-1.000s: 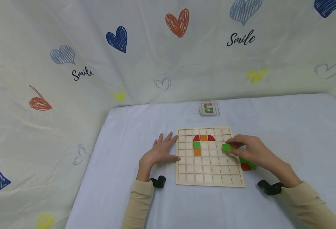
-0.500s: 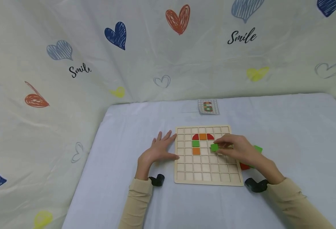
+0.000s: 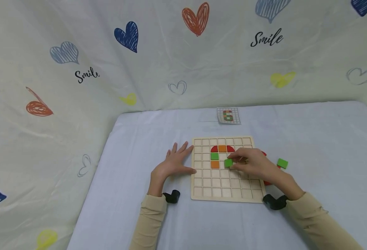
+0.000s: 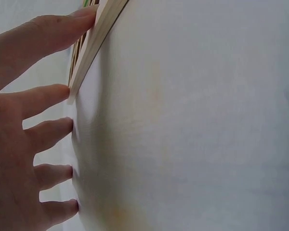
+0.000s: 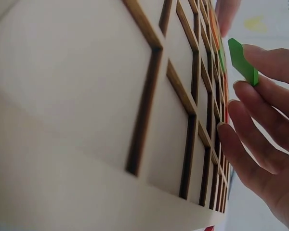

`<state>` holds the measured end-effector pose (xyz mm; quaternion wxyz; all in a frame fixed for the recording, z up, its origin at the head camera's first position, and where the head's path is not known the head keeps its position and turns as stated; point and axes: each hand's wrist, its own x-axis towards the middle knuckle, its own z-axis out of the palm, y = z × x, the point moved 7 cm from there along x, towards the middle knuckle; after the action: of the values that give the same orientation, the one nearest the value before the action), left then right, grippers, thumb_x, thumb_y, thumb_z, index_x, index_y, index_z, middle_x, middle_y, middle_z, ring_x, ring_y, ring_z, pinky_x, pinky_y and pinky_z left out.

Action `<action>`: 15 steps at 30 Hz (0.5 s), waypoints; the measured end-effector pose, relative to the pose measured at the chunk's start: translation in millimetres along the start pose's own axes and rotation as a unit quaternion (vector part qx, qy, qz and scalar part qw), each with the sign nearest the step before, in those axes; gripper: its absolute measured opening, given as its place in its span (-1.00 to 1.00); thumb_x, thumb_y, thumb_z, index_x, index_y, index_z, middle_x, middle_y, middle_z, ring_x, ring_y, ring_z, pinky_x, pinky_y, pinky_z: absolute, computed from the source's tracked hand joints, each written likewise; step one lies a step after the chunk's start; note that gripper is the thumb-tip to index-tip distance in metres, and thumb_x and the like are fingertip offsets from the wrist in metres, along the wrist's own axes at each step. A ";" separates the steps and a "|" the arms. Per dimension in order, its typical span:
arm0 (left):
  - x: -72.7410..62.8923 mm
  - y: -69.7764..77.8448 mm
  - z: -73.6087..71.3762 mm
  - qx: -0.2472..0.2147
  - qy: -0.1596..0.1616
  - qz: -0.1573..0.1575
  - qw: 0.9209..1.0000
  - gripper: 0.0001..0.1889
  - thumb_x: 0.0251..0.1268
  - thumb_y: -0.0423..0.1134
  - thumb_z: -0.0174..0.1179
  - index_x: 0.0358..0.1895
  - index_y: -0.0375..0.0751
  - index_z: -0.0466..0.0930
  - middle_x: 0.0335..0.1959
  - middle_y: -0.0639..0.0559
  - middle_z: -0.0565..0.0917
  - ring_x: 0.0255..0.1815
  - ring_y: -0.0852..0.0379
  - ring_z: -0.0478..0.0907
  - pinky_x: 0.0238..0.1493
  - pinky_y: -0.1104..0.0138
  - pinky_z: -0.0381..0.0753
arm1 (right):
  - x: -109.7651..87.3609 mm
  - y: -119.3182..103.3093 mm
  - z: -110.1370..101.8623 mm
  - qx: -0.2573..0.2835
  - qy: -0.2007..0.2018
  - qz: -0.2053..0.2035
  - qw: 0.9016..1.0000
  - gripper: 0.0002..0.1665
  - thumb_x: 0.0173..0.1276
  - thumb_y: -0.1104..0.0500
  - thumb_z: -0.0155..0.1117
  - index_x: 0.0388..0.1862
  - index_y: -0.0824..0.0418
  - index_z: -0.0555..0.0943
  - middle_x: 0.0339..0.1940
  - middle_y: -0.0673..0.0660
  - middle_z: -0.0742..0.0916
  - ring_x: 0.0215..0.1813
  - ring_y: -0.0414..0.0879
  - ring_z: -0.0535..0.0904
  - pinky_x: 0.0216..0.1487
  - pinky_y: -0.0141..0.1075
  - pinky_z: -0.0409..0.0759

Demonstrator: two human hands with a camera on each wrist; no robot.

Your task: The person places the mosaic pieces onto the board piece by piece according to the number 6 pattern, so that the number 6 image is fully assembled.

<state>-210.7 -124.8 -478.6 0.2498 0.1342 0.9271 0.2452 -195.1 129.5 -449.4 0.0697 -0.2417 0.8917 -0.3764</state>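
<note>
Green tile has shifted left across the grid board since a second ago, from its right edge to near the laid pieces. Right hand pinches it between thumb and fingertips. Left hand spread wide at the board's left edge.

Seated so far: red quarter-round, orange square, second red quarter-round in a row; under the first, green square, then lower orange square. Held tile not yet seated. Off the board's right side: loose green square, red pieces partly hidden by the arm. Pattern card beyond the board appears to show a fuller figure; judged partway, lower portion left.

Right wrist view adds the tile's tilt and its clearance above the board. Left wrist view: thumb on the frame, forefinger at its corner, other fingertips down on white cloth.
</note>
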 end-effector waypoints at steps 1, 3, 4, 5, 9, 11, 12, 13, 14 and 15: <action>0.2 0.4 0.1 0.000 0.000 0.001 1.000 0.00 0.25 0.07 0.43 0.68 0.11 0.04 0.73 0.09 -0.12 0.72 -0.22 -0.46 0.66 -0.17 -0.33 | 0.4 -0.1 0.7 0.001 -0.003 0.003 1.000 -0.70 0.22 0.20 0.58 -0.07 0.20 0.77 -0.20 -0.03 0.79 -0.19 -0.16 0.65 -0.11 -0.27 0.69; 0.6 1.2 0.1 0.000 0.001 0.003 1.000 0.00 0.25 0.07 0.43 0.68 0.11 0.04 0.73 0.08 -0.12 0.72 -0.22 -0.46 0.66 -0.18 -0.33 | 1.7 -0.5 2.2 0.001 -0.008 0.009 1.000 -0.70 0.22 0.19 0.58 -0.07 0.19 0.78 -0.21 -0.04 0.79 -0.18 -0.16 0.65 -0.11 -0.27 0.69; 0.8 1.5 -0.1 0.000 0.002 0.004 1.000 -0.01 0.25 0.07 0.43 0.68 0.10 0.05 0.73 0.08 -0.12 0.72 -0.23 -0.46 0.66 -0.18 -0.33 | 2.7 -0.9 2.8 0.000 -0.009 0.010 1.000 -0.70 0.22 0.19 0.58 -0.07 0.19 0.78 -0.21 -0.04 0.79 -0.18 -0.15 0.64 -0.11 -0.27 0.69; 1.1 1.7 -0.2 0.000 0.003 0.005 1.000 -0.01 0.25 0.06 0.43 0.68 0.10 0.05 0.73 0.07 -0.11 0.72 -0.23 -0.46 0.66 -0.18 -0.33 | 3.9 -1.3 3.6 -0.001 -0.011 0.012 1.000 -0.70 0.22 0.20 0.58 -0.07 0.20 0.78 -0.22 -0.03 0.79 -0.18 -0.15 0.64 -0.11 -0.27 0.69; 2.6 0.6 0.9 0.003 0.003 0.003 1.000 0.00 0.25 0.06 0.43 0.68 0.10 0.05 0.73 0.07 -0.12 0.72 -0.23 -0.46 0.66 -0.19 -0.32 | 8.2 -2.0 7.2 -0.007 -0.024 0.027 0.999 -0.70 0.21 0.21 0.57 -0.07 0.22 0.78 -0.24 -0.03 0.79 -0.20 -0.16 0.63 -0.13 -0.29 0.68; 2.9 0.1 1.5 0.002 0.001 0.001 1.000 0.00 0.25 0.06 0.43 0.68 0.09 0.04 0.73 0.07 -0.12 0.72 -0.23 -0.47 0.66 -0.19 -0.33 | 9.8 -2.6 8.9 -0.010 -0.032 0.033 0.999 -0.69 0.22 0.22 0.57 -0.06 0.24 0.78 -0.24 -0.02 0.79 -0.21 -0.16 0.63 -0.14 -0.29 0.67; 3.0 -0.1 1.7 0.002 0.000 0.001 1.000 0.00 0.25 0.06 0.43 0.68 0.09 0.04 0.73 0.06 -0.12 0.72 -0.23 -0.47 0.66 -0.19 -0.33 | 10.6 -2.8 9.8 -0.012 -0.035 0.037 0.999 -0.69 0.22 0.22 0.56 -0.05 0.24 0.77 -0.24 -0.01 0.79 -0.21 -0.15 0.63 -0.15 -0.29 0.67; 3.0 0.1 1.6 0.001 0.000 0.001 1.000 0.00 0.25 0.05 0.43 0.68 0.08 0.05 0.73 0.06 -0.12 0.72 -0.23 -0.47 0.66 -0.20 -0.33 | 11.3 -3.0 10.4 -0.015 -0.037 0.040 0.998 -0.69 0.22 0.22 0.56 -0.05 0.25 0.77 -0.24 0.00 0.79 -0.21 -0.15 0.63 -0.15 -0.29 0.66; 3.0 0.2 1.4 -0.001 0.000 0.002 1.000 0.00 0.25 0.05 0.43 0.68 0.08 0.05 0.73 0.06 -0.12 0.72 -0.24 -0.47 0.65 -0.20 -0.33 | 11.9 -3.2 11.0 -0.018 -0.038 0.043 0.998 -0.69 0.22 0.22 0.56 -0.05 0.25 0.77 -0.24 0.00 0.79 -0.22 -0.14 0.62 -0.15 -0.28 0.66; 3.0 0.5 1.1 -0.003 0.001 0.003 1.000 0.00 0.25 0.04 0.44 0.68 0.07 0.06 0.73 0.05 -0.11 0.72 -0.24 -0.46 0.65 -0.20 -0.33 | 12.5 -3.3 11.5 -0.022 -0.039 0.045 0.998 -0.68 0.22 0.22 0.56 -0.05 0.25 0.77 -0.24 0.01 0.79 -0.21 -0.13 0.62 -0.15 -0.28 0.66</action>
<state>-212.5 -122.9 -480.3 0.2483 0.1362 0.9262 0.2488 -201.3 114.1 -454.6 0.1160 -0.2175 0.9063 -0.3434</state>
